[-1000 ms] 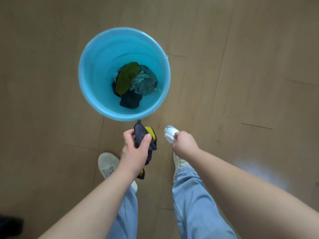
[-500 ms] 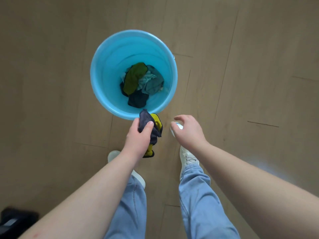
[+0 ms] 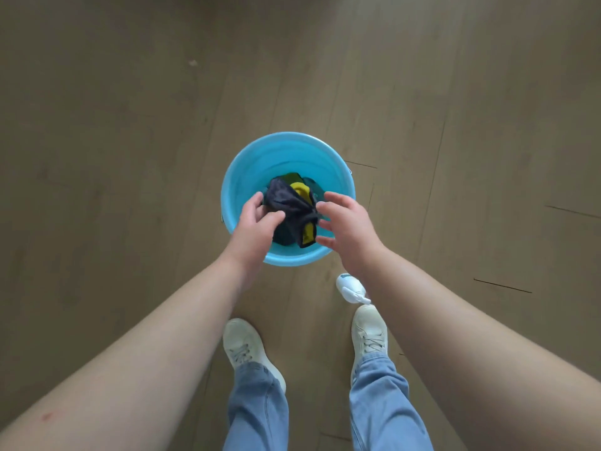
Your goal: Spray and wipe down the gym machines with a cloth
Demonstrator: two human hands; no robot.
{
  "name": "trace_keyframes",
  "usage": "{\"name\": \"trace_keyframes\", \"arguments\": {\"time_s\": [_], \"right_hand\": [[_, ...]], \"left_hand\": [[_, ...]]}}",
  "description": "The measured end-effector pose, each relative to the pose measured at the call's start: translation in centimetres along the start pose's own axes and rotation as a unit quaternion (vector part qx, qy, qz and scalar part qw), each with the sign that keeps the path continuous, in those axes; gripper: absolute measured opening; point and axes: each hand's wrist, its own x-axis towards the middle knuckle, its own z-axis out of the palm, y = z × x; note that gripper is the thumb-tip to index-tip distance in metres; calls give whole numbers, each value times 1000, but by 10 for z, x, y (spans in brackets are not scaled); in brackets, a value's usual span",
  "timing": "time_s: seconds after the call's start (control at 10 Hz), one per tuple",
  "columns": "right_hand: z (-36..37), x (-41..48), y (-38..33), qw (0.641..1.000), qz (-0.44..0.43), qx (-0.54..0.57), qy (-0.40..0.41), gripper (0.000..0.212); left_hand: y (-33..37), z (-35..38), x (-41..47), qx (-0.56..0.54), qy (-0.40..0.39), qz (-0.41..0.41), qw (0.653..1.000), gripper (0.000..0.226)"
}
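Observation:
A dark cloth with yellow patches (image 3: 291,206) hangs bunched over the blue bucket (image 3: 247,177). My left hand (image 3: 257,226) grips its left side, thumb on top. From the right, my right hand (image 3: 348,226) has its fingertips pinching the cloth's gathered end. More cloths, green and dark, lie in the bucket's bottom, mostly hidden behind the held one. A white spray bottle (image 3: 349,288) stands on the floor just beside my right forearm, with no hand on it.
The bucket stands on a tan wood-plank floor (image 3: 130,157). My two feet in pale sneakers (image 3: 247,349) and blue jeans are right behind it. No gym machine is in view.
My right hand has let go of the spray bottle, which now stands on the floor, and has moved onto the cloth. Both hands carried the cloth forward over the bucket.

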Motion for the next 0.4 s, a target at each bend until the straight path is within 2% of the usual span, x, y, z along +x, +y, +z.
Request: {"name": "trace_keyframes", "arguments": {"time_s": [0.1,0.2,0.4], "right_hand": [[2,-7,0,996,-28,-83,16,47],[5,-12,2,989,-61,-137,18,47],[13,-14,-7,979,-95,-181,21,48]], "left_hand": [[1,-20,-3,26,36,-1,999,52],[-2,-32,-9,39,31,13,999,40],[-4,-43,-11,107,58,55,991,38]]}}
